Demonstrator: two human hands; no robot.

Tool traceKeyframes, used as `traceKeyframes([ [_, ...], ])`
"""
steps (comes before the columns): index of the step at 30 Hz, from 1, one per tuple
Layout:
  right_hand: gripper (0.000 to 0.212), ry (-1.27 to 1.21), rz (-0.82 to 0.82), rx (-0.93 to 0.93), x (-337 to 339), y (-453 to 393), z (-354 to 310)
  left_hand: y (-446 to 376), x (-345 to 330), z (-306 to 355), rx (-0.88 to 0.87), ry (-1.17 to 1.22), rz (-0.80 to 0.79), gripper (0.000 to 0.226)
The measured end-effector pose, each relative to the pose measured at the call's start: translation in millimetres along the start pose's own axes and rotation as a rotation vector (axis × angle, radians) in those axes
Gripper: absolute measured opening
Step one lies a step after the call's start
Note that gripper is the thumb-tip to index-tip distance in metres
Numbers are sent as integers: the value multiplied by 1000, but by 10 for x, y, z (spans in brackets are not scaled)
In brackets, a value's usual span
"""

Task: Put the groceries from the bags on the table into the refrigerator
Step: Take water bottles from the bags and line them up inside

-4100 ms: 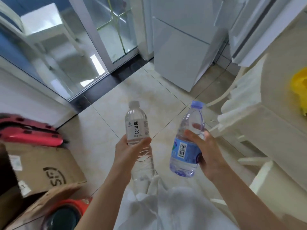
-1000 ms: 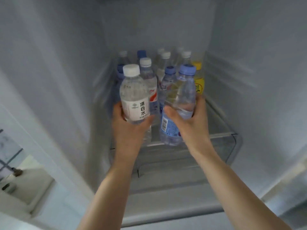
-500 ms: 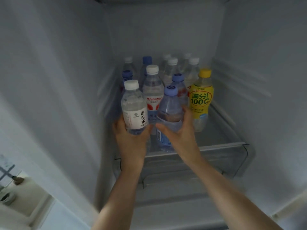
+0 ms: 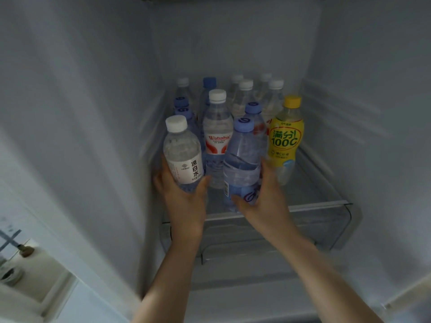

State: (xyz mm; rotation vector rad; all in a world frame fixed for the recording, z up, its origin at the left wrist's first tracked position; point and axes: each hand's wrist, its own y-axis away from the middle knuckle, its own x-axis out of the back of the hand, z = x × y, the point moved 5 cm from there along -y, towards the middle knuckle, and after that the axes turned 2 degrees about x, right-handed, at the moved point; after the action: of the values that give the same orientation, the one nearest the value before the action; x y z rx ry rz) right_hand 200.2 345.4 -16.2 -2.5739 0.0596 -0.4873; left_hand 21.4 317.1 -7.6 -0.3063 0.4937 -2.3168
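Both arms reach into the open refrigerator. My left hand (image 4: 184, 197) grips a clear water bottle with a white cap and white label (image 4: 183, 152), tilted slightly left at the front left of the glass shelf (image 4: 317, 203). My right hand (image 4: 263, 201) grips a blue-tinted bottle with a blue cap (image 4: 241, 159) just to its right, standing near the shelf's front edge. Whether either bottle's base rests on the shelf is hidden by my hands.
Several water bottles crowd the shelf behind, among them a red-and-white labelled bottle (image 4: 218, 136) and a yellow-capped yellow drink (image 4: 285, 138) at right. Bare shelf shows at the front right. A clear drawer (image 4: 256, 238) sits below. The fridge walls close in on both sides.
Four seconds ago I carried both bottles across the room toward the fridge. In the last second both hands have lowered the bottles to the shelf's front, in front of the stored ones.
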Motion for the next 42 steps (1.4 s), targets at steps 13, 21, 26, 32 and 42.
traceKeyframes([
  [13, 95, 262, 61, -26, -168, 114, 1, -38, -48, -38, 1, 113, -130, 81],
  [21, 80, 294, 29, -84, -158, 181, -14, 154, 32, -117, -6, 41, -248, 70],
  [26, 55, 285, 50, -61, -89, 315, -94, 309, 107, -182, 77, -28, -307, 78],
  [32, 47, 378, 154, -51, 27, 765, -159, 543, 306, -133, 154, 10, -393, 76],
  [42, 37, 308, 180, 6, 255, 1704, -318, 1323, 722, 9, 173, 0, -505, 42],
])
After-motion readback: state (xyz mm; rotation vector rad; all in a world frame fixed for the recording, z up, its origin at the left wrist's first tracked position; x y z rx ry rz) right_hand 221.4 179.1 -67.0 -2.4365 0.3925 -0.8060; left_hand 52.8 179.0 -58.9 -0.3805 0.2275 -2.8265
